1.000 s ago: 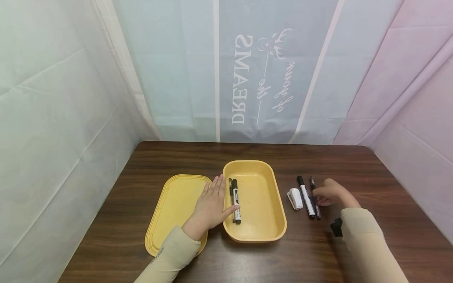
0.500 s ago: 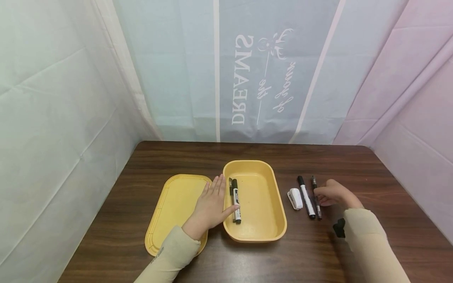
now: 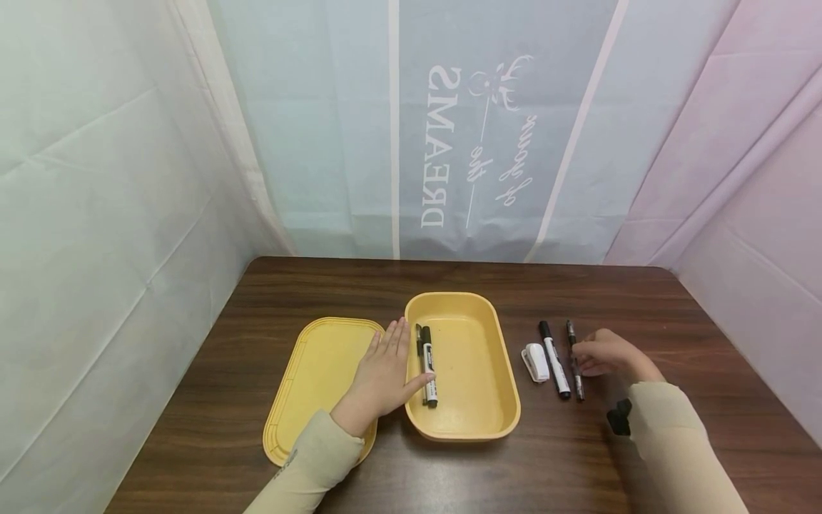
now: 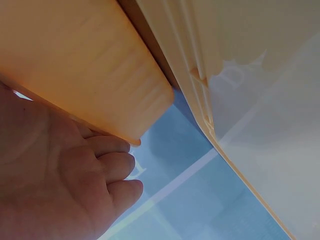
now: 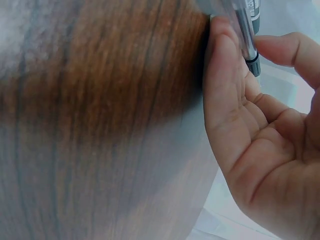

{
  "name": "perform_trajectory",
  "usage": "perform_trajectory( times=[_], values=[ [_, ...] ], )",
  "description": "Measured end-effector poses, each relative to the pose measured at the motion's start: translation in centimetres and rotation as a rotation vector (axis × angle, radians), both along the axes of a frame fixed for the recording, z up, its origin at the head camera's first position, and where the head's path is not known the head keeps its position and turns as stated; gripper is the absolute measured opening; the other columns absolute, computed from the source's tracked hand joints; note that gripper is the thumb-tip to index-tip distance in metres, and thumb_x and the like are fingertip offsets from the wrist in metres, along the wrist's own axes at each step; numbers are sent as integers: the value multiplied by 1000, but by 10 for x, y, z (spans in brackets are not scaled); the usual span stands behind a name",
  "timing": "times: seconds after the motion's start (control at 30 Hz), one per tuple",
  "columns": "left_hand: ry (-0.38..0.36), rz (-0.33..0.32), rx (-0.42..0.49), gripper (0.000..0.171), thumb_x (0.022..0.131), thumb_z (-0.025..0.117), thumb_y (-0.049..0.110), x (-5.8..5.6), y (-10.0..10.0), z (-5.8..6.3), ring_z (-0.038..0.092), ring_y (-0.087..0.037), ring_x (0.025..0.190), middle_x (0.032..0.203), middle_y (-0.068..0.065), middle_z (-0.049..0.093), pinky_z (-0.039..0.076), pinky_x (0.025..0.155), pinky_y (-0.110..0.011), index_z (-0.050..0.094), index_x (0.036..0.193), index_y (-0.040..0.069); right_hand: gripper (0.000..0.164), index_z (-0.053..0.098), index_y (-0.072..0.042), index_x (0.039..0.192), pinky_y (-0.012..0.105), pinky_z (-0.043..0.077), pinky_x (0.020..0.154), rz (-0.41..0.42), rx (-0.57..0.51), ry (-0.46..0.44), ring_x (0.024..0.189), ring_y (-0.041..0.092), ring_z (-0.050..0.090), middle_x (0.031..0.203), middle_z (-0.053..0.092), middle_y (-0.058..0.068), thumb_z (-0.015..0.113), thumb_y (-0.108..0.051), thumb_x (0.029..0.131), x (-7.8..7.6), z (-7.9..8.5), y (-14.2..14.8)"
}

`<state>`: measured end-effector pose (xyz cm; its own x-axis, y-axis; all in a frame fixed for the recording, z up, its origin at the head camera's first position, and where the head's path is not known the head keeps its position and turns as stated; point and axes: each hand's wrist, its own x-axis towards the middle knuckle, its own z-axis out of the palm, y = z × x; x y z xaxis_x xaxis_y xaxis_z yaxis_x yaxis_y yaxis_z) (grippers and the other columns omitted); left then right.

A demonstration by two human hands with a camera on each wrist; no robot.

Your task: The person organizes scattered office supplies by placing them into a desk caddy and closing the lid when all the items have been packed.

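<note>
My left hand [image 3: 379, 371] lies along the left rim of a yellow plastic box [image 3: 472, 378], its fingers straight and its thumb reaching over the edge. The left wrist view has those fingers against the outer wall of the box [image 4: 100, 65]. Inside lie a black pen [image 3: 420, 343] and a white marker [image 3: 430, 368] with black ends. Right of the box, my right hand [image 3: 606, 355] pinches a dark, clear-barrelled pen [image 3: 570, 334] between thumb and fingers. In the right wrist view the thumb presses on the pen [image 5: 245, 30].
A second white marker [image 3: 556, 364] with a black cap lies just left of the held pen. Beside it sits a small white stapler [image 3: 536, 363]. The yellow lid [image 3: 317, 385] lies partly under my left forearm. A printed cloth [image 3: 347, 143] hangs behind the wooden table [image 3: 578, 464].
My right hand has shifted slightly to the right, and the pen's upper end has moved right with it, away from the marker. My left hand has stayed on the box rim.
</note>
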<state>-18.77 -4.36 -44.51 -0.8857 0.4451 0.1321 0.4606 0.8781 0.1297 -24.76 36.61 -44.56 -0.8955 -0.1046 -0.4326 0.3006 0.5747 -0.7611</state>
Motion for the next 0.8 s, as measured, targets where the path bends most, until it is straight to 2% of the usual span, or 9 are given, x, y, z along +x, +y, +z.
perform_trajectory(
  times=[0.17, 0.43, 0.8],
  values=[
    [-14, 5, 9, 90, 92, 42, 61, 0, 0, -1, 16, -32, 142, 153, -21, 17, 16, 113, -46, 20, 146, -8, 15, 58, 6, 84, 32, 56, 65, 6, -41, -8, 66, 16, 60, 73, 57, 6, 51, -6, 86, -1, -4, 4],
    [-8, 4, 21, 89, 92, 43, 60, 1, 0, -1, 16, -32, 142, 153, -21, 18, 17, 113, -47, 21, 146, -8, 36, 54, 23, 106, 33, 56, 67, 3, -84, -11, 68, 15, 62, 77, 61, 8, 47, -8, 89, -2, -7, 9],
    [-15, 8, 20, 89, 92, 43, 59, 1, 0, 0, 16, -32, 142, 153, -21, 17, 17, 113, -46, 21, 146, -7, 34, 56, 20, 104, 32, 56, 67, 16, -126, -23, 69, 14, 63, 79, 61, 7, 46, -9, 90, 0, -6, 12]
  ],
)
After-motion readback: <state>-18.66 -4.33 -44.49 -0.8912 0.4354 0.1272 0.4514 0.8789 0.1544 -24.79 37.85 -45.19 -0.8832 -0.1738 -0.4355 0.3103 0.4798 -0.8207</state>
